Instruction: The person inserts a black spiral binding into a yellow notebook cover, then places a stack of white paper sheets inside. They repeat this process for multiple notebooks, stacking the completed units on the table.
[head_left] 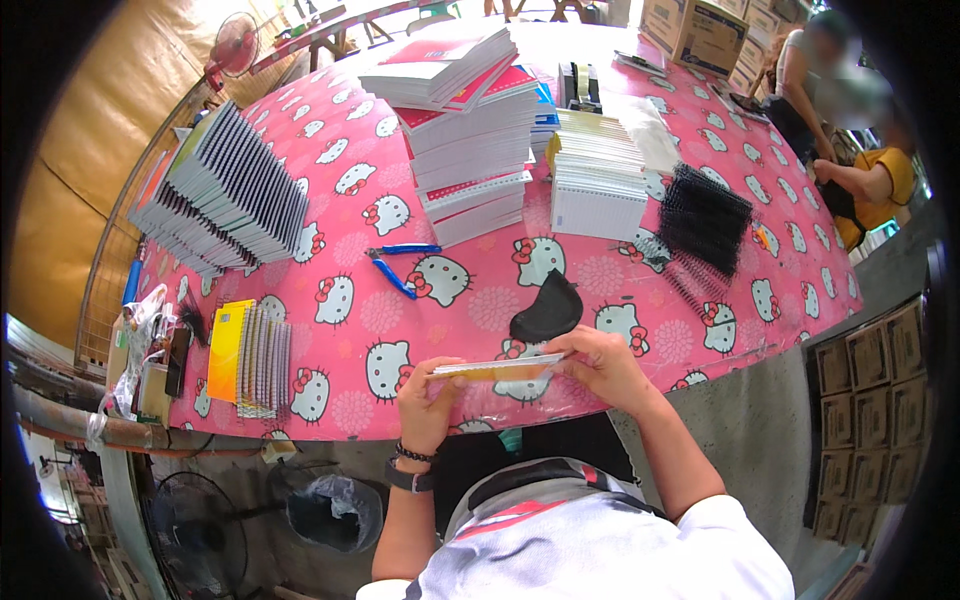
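A thin notebook [497,366] is held edge-on between both hands, just above the near edge of the pink cartoon-cat tablecloth [450,310]. My left hand [425,398] grips its left end, a dark band and watch on the wrist. My right hand [600,362] pinches its right end. A black pouch [546,310] lies just behind the notebook. Blue-handled pliers [398,266] rest further back on the cloth.
Tall stacks of white and red notebooks [470,130] stand at the middle back, a white pad stack [597,185] and black spiral combs [703,215] to the right. Spiral-bound books [225,195] fan at left, small notebooks [250,358] near-left. People sit far right; fans and a bin stand below.
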